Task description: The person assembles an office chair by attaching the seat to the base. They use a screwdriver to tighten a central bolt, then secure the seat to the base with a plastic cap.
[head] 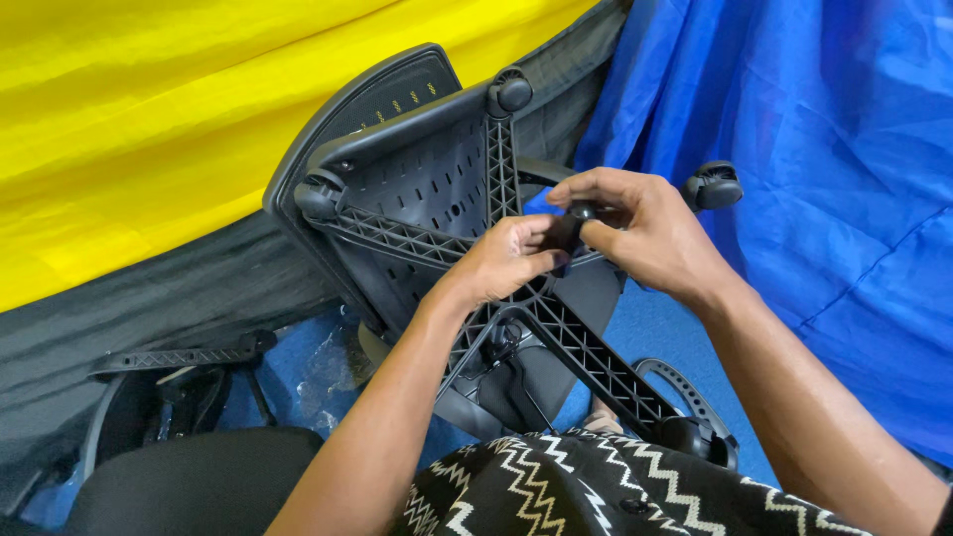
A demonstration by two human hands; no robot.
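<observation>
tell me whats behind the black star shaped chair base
Behind the star base a perforated black seat underside shows between the ribbed arms. The base hub is covered by the left hand and right hand, which grip a small black part.

Your left hand (506, 260) and right hand (645, 233) meet at the hub of an overturned black star-shaped chair base (496, 258), fingers pinched on a small black part (574, 223). Casters (511, 91) cap its ribbed spokes. Perforated seat underside (417, 189) behind. Yellow cloth (149, 119) left, blue cloth (824, 149) right.
</observation>
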